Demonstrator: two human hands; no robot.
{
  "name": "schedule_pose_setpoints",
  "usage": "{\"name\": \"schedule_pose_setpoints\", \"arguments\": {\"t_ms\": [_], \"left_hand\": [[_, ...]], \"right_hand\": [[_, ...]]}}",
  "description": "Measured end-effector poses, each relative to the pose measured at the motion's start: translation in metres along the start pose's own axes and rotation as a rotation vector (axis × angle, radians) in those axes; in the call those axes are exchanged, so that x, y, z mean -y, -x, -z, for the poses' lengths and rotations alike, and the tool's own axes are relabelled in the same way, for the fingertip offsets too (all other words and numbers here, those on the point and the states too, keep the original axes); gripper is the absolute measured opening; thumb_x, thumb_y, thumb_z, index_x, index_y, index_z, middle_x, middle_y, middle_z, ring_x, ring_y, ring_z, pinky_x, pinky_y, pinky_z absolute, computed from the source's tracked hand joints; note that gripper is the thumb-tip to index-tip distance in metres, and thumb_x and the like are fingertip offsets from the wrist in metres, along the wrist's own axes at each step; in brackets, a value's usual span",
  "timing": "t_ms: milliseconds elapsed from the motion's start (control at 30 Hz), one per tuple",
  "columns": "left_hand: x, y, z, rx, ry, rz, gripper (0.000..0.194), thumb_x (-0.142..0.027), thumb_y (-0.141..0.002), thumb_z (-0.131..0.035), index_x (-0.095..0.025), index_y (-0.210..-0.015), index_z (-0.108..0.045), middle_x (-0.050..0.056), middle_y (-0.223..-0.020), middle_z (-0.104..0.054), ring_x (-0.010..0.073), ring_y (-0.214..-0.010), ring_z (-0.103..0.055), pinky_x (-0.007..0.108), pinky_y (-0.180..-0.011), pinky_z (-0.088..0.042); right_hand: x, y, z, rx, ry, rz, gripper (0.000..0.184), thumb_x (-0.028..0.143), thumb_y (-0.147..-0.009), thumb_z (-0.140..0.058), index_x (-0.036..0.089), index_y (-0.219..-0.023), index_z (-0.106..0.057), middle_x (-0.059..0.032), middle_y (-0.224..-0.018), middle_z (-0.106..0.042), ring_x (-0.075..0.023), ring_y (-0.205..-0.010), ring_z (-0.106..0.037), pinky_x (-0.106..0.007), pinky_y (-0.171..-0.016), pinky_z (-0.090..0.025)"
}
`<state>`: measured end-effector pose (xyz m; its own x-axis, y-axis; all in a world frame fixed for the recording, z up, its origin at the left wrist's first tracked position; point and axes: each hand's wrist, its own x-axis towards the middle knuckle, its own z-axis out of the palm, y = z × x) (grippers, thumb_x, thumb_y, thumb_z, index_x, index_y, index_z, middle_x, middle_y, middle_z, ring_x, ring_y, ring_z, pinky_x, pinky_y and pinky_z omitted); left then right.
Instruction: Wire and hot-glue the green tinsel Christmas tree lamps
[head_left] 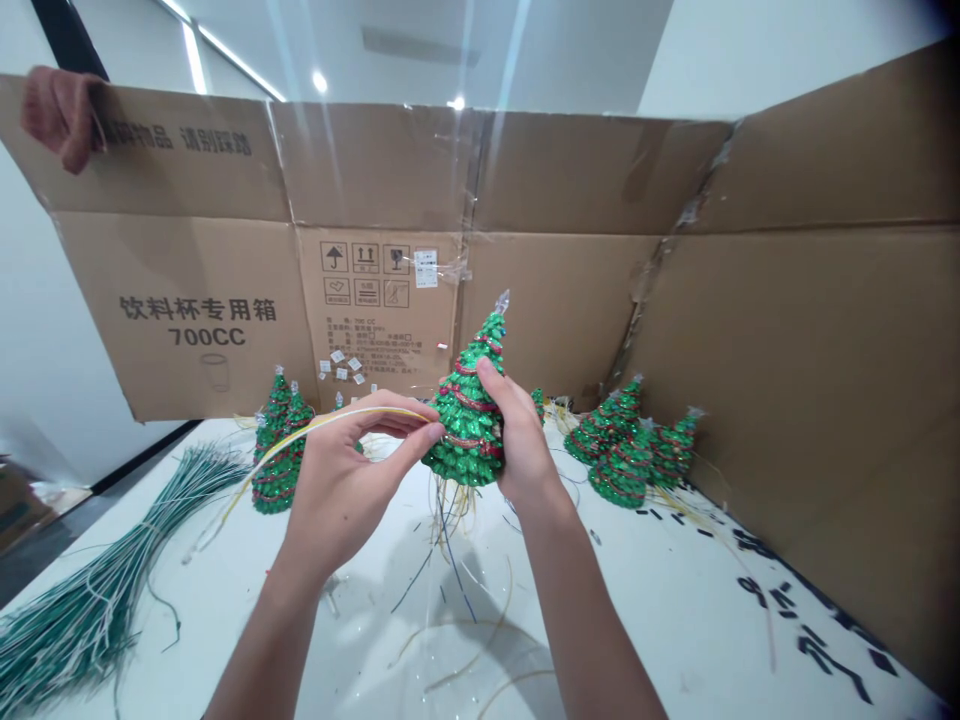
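Observation:
A green glittery Christmas tree ornament (469,415) with red garlands and a clear tip is held up in the middle, leaning slightly right. My right hand (525,440) is wrapped round its right side, thumb on the front. At its left side, my left hand (367,465) pinches yellow and white wires (300,430) between thumb and fingers. These wires run back over that hand and hang down to the left. Whether their ends go into the ornament is hidden by the fingertips. More thin wires (450,510), yellowish and dark blue, dangle below the ornament's base.
Several similar trees stand at the left (274,465) and right (622,465). A bundle of green and white wires (112,570) lies left on the white table (360,650). Dark scraps (780,600) lie along the right edge. Cardboard walls (555,310) surround the back and right; a reddish cloth (60,110) hangs there.

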<state>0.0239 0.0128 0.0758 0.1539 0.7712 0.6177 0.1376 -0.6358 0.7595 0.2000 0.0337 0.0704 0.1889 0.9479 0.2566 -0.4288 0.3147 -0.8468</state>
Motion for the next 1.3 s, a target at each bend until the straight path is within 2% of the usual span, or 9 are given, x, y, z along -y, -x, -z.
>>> {"name": "schedule_pose_setpoints", "arguments": {"t_ms": [233, 433, 567, 800, 967, 1133, 1300], "left_hand": [[0.003, -0.003, 0.007, -0.016, -0.138, -0.117, 0.002, -0.029, -0.095, -0.083, -0.027, -0.095, -0.084, -0.002, -0.093, -0.084, 0.0148, -0.085, -0.077, 0.025, -0.083, -0.062], [0.001, -0.003, 0.006, -0.015, -0.150, -0.161, 0.002, -0.028, -0.094, -0.083, -0.027, -0.093, -0.082, -0.004, -0.090, -0.083, 0.0131, -0.082, -0.077, 0.023, -0.076, -0.058], [0.003, -0.002, 0.006, 0.009, -0.157, -0.167, 0.005, -0.029, -0.094, -0.083, -0.025, -0.092, -0.082, -0.001, -0.092, -0.084, 0.0154, -0.084, -0.078, 0.027, -0.080, -0.059], [0.005, 0.000, 0.008, 0.019, -0.127, -0.194, 0.006, -0.031, -0.096, -0.081, -0.026, -0.094, -0.081, 0.001, -0.098, -0.085, 0.0197, -0.090, -0.079, 0.034, -0.084, -0.063], [0.001, -0.002, 0.006, 0.008, -0.152, -0.192, 0.003, -0.028, -0.094, -0.083, -0.026, -0.092, -0.081, -0.001, -0.094, -0.084, 0.0167, -0.086, -0.079, 0.029, -0.081, -0.062], [0.000, -0.003, 0.003, 0.005, -0.138, -0.133, 0.006, -0.022, -0.093, -0.083, -0.026, -0.096, -0.082, -0.004, -0.094, -0.084, 0.0137, -0.087, -0.080, 0.022, -0.081, -0.062], [0.009, -0.008, 0.004, -0.006, -0.073, -0.082, 0.002, -0.028, -0.093, -0.085, -0.029, -0.092, -0.083, -0.004, -0.096, -0.083, 0.0123, -0.086, -0.077, 0.022, -0.079, -0.061]], "right_hand": [[-0.005, -0.002, 0.000, 0.005, -0.011, -0.060, 0.041, 0.064, -0.079, -0.088, 0.027, -0.092, -0.075, -0.0047, -0.094, -0.082, -0.0301, -0.095, -0.078, -0.050, -0.093, -0.062], [-0.008, -0.003, 0.001, 0.005, 0.003, -0.066, 0.041, 0.064, -0.081, -0.087, 0.027, -0.093, -0.076, -0.0056, -0.095, -0.080, -0.0297, -0.091, -0.077, -0.052, -0.092, -0.061], [-0.008, -0.004, 0.002, 0.015, -0.045, -0.058, 0.036, 0.059, -0.083, -0.088, 0.027, -0.092, -0.075, -0.0053, -0.094, -0.080, -0.0309, -0.097, -0.077, -0.052, -0.094, -0.061], [-0.008, -0.006, 0.003, 0.029, -0.097, -0.048, 0.033, 0.055, -0.085, -0.086, 0.027, -0.095, -0.072, -0.0053, -0.105, -0.082, -0.0292, -0.105, -0.077, -0.046, -0.093, -0.062], [-0.006, -0.005, 0.003, 0.036, -0.108, -0.064, 0.033, 0.056, -0.085, -0.086, 0.028, -0.093, -0.072, -0.0047, -0.104, -0.082, -0.0295, -0.106, -0.077, -0.046, -0.093, -0.062], [-0.004, -0.002, 0.001, 0.044, -0.143, -0.162, 0.035, 0.058, -0.082, -0.088, 0.026, -0.090, -0.075, -0.0049, -0.094, -0.082, -0.0308, -0.106, -0.077, -0.048, -0.095, -0.061], [-0.004, -0.003, -0.002, 0.084, -0.207, -0.307, 0.038, 0.058, -0.076, -0.091, 0.025, -0.085, -0.076, -0.0045, -0.084, -0.081, -0.0309, -0.102, -0.078, -0.048, -0.095, -0.061]]}}
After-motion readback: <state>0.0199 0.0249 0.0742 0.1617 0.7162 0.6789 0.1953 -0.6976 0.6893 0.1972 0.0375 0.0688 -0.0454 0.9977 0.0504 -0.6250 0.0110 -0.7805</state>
